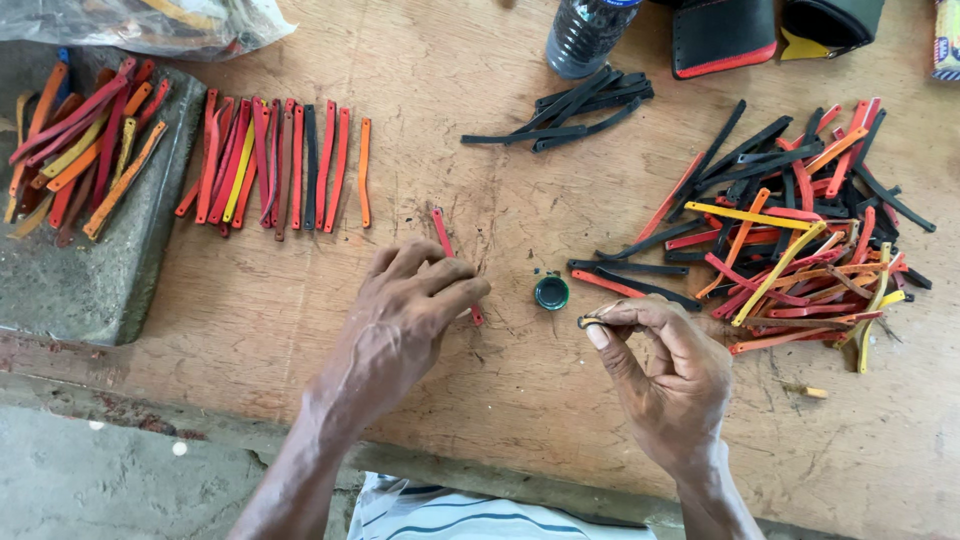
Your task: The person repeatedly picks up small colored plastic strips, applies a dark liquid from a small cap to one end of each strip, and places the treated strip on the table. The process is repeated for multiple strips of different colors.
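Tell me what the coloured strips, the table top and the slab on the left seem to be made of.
Coloured strips: probably rubber or leather, matte; they lie flat yet curve limply.
Table top: bare wood, with visible grain, scratches and stains.
Slab: likely stone or concrete, grey, rough and chipped.

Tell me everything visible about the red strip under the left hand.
The red strip is narrow, flat and long, seemingly of rubber or leather. It lies flat on the wooden table, running diagonally from upper left to lower right, apart from the sorted rows and piles. The left hand rests over its middle, fingers pressing down, so only its upper part and short lower end show. A small dark spot, perhaps a hole, marks the top end.
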